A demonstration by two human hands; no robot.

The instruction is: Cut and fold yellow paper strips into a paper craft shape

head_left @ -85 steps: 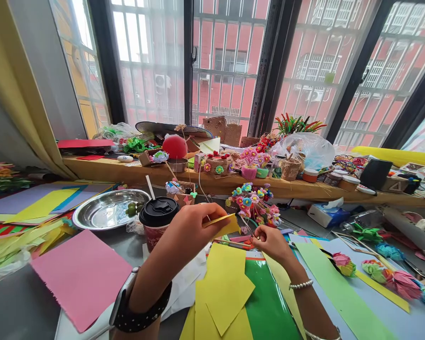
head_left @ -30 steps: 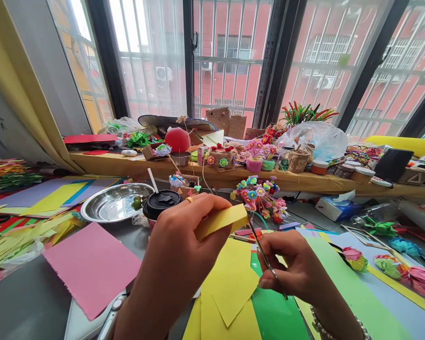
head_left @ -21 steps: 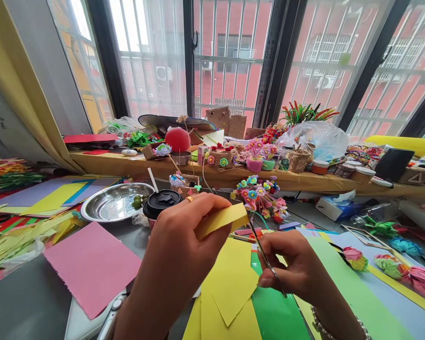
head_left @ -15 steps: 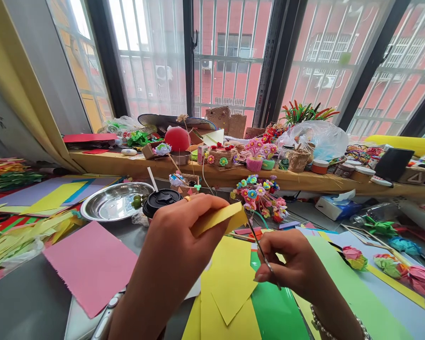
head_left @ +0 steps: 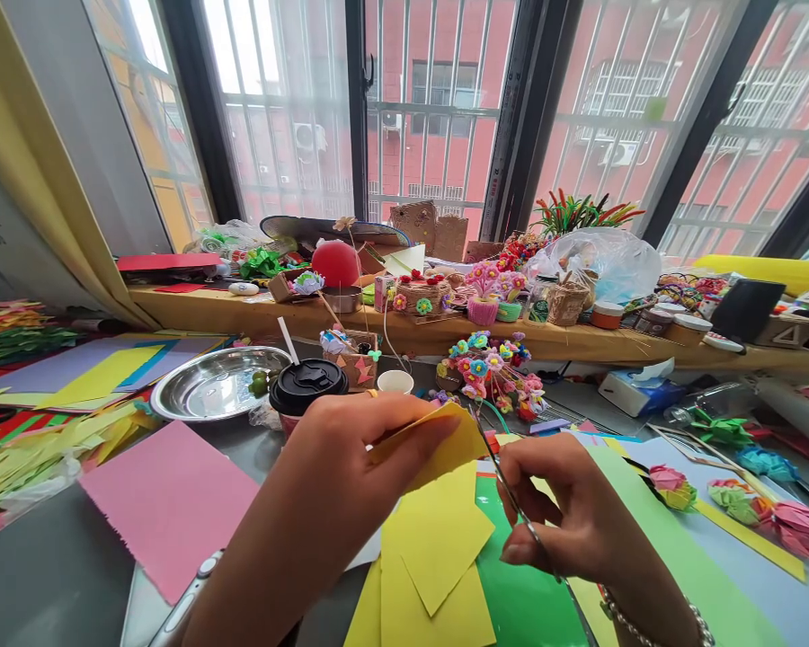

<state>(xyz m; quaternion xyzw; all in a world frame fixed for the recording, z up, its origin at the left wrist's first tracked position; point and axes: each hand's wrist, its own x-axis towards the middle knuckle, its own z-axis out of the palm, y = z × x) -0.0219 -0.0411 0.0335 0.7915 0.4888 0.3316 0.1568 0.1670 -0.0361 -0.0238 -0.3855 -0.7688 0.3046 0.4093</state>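
My left hand (head_left: pixel 357 476) pinches a folded piece of yellow paper (head_left: pixel 459 454) between thumb and fingers, raised above the table. In my right hand (head_left: pixel 566 503) is a pair of slim metal scissors (head_left: pixel 520 510), the fingers closed about its handles. Its blades point up and lie along the right edge of the folded paper; whether they are cutting into it I cannot tell. Below the hands, several yellow paper squares (head_left: pixel 438 530) overlap one another. They lie partly over a glossy green sheet (head_left: pixel 519 575).
A pink paper square (head_left: pixel 168 508) lies at left. Behind it stand a shiny metal plate (head_left: pixel 202 386) and a black-lidded cup (head_left: pixel 308 386). A white paper cup (head_left: pixel 395 384) and a bunch of crocheted flowers (head_left: pixel 489 368) are at the back. Folded paper flowers (head_left: pixel 799 528) lie at right.
The folded yellow paper has turned, so more of its face shows below my left fingers. My right hand and the scissors have shifted slightly right and down. The white paper cup has come into view.
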